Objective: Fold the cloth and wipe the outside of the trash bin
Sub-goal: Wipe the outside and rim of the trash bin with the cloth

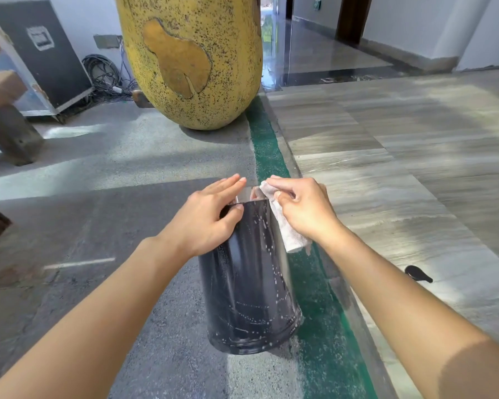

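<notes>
A black cylindrical trash bin [249,283] stands on the floor in the middle of the view, its side streaked with pale wet spots. My left hand [208,217] rests on the bin's upper left rim, thumb on the outer wall and fingers stretched over the top. My right hand [300,205] grips a folded white cloth [285,228] and presses it against the bin's upper right side near the rim. The cloth hangs down along the wall below my palm. The bin's opening is mostly hidden by my hands.
A large yellow speckled vase [190,59] stands just beyond the bin. A green strip [267,145] and a raised edge separate the grey concrete from the striped tile floor [401,168] on the right. A black case [41,53], cables and a wooden bench [3,110] sit at the left.
</notes>
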The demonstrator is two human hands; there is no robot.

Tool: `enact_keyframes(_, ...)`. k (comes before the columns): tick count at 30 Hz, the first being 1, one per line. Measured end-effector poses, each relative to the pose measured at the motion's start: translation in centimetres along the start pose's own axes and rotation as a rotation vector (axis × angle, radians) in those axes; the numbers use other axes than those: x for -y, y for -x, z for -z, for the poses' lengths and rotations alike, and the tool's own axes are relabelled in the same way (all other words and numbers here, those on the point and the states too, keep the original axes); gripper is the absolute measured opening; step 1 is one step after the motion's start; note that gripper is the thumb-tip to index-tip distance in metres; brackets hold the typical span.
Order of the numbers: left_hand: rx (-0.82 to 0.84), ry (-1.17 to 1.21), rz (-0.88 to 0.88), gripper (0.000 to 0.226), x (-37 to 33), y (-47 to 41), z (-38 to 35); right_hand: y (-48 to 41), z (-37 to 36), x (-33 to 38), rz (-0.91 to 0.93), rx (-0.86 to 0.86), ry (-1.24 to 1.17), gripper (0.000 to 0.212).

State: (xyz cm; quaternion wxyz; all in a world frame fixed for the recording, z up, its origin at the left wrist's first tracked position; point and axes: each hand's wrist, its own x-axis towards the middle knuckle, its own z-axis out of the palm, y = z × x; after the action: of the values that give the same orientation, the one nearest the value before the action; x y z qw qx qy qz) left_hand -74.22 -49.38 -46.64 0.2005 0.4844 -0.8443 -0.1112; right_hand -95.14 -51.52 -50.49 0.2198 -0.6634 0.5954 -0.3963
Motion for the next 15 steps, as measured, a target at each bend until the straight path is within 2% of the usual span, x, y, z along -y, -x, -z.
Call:
enact_keyframes(7, -0.023, -0.007, 0.052, 0.054, 0.6, -0.6, -0.3, 4.1, -0.6, -1.6, 0.005, 0.100, -0.003, 0.038)
enact_keyframes(15, -0.020, -0.019, 0.130, 0.056, 2.4, -0.5, 0.3, 13.2, -0.4, -6.2, -0.077, 0.378, 0.102, 0.041)
